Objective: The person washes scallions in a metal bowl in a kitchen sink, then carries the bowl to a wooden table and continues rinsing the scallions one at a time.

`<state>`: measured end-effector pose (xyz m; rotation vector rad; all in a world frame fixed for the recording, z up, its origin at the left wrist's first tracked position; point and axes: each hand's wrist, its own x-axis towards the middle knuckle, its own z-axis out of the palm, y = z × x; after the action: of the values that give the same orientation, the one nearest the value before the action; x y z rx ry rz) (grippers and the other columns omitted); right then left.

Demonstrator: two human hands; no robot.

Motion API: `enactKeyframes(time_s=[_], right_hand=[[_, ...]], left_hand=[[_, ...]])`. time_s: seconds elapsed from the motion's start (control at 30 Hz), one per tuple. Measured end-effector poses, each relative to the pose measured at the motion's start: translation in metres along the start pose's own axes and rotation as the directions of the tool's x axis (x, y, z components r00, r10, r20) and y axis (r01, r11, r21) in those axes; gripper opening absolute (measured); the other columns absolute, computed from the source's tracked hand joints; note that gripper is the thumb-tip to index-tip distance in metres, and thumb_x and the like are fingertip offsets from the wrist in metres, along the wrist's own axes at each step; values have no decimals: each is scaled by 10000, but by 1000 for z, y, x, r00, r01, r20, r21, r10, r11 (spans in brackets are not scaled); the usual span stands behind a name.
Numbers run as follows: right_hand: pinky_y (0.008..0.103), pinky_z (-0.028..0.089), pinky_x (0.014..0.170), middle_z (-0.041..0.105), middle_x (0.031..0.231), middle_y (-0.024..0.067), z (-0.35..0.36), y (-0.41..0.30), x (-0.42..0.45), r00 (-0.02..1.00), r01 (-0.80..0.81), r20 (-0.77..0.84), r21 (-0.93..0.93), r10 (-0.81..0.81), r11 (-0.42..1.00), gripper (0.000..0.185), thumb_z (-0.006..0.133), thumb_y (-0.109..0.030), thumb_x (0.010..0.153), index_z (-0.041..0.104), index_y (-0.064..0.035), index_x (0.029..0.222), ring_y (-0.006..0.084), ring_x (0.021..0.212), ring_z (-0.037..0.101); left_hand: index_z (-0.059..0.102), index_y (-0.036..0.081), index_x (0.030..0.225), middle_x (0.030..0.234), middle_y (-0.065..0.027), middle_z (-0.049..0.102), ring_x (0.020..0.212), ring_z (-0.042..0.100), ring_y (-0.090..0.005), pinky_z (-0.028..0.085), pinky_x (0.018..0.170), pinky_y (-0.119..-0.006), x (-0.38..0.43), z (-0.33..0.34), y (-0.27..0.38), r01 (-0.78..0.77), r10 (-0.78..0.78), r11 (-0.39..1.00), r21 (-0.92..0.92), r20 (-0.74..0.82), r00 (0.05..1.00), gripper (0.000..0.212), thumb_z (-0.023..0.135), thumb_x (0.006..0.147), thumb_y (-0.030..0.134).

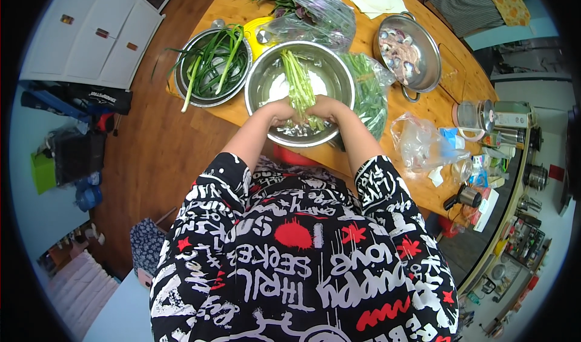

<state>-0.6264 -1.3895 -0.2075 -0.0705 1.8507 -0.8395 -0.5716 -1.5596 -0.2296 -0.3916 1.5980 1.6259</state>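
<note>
A large steel basin (pixel 255 92) of water stands at the table's near edge. Both hands are in it, on a bunch of pale green vegetable stalks (pixel 297 81). My left hand (pixel 282 111) grips the bunch's near end from the left, its fingertips partly hidden by stalks and water. From the right, my right hand (pixel 323 108) holds the same end. Left of the basin, long green leafy stalks (pixel 196 76), like scallions or garlic greens, lie in a steel bowl with a strainer (pixel 247 65). Against the basin's right side rests a plastic bag of leafy greens (pixel 370 95).
A two-handled steel pot (pixel 431 67) with raw meat pieces (pixel 399 54) stands at the right on the wooden table (pixel 399 169). Bagged vegetables (pixel 317 20) lie behind the basin. A crumpled plastic bag (pixel 422 144), a glass kettle (pixel 474 115) and small packages are at the right.
</note>
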Motion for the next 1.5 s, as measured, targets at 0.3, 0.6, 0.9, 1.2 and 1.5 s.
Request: enactKeyframes(time_s=[0.3, 0.6, 0.9, 1.2, 1.5], right_hand=[[352, 511, 639, 671, 914, 163, 3, 1, 0, 994, -31, -104, -6, 30, 1000, 427, 679, -221, 718, 641, 4, 1078, 238, 736, 642], [392, 490, 802, 666, 999, 218, 13, 7, 5, 965, 115, -217, -149, -146, 982, 440, 589, -331, 851, 620, 34, 1095, 318, 891, 643], [344, 376, 1003, 557, 1210, 255, 19, 9, 21, 942, 147, -330, 254, -57, 956, 544, 395, -406, 981, 486, 29, 1295, 275, 1159, 518], [299, 375, 442, 630, 686, 111, 10, 11, 16, 958, 51, -286, 242, 22, 969, 470, 540, -391, 934, 605, 75, 939, 146, 428, 437], [298, 526, 558, 669, 731, 122, -3, 14, 18, 973, -106, 170, -271, 156, 957, 333, 755, -239, 773, 648, 56, 882, 171, 640, 637]], left_hand=[[611, -6, 1074, 843, -93, 662, 674, 605, -173, 482, 617, -279, 1, 6, 4, -6, 28, 951, 310, -65, 997, 383, 710, 704, 4], [531, -5, 1184, 953, -130, 636, 814, 599, -202, 496, 756, -323, 3, 10, -3, -110, 129, 971, 212, -78, 989, 368, 585, 823, 41], [301, 42, 1340, 1195, -200, 479, 1033, 543, -297, 511, 818, -436, 36, -5, -26, -46, -48, 848, -528, -163, 985, 604, 505, 884, 381], [497, -83, 1245, 1115, -242, 609, 971, 608, -261, 478, 832, -354, 17, 0, -18, 17, -3, 999, 30, -429, 903, 559, 587, 920, 363], [462, -64, 1286, 1242, -258, 537, 1145, 544, -323, 454, 907, -396, 39, -4, -22, -59, -100, 920, -387, -380, 920, 668, 545, 909, 481]])
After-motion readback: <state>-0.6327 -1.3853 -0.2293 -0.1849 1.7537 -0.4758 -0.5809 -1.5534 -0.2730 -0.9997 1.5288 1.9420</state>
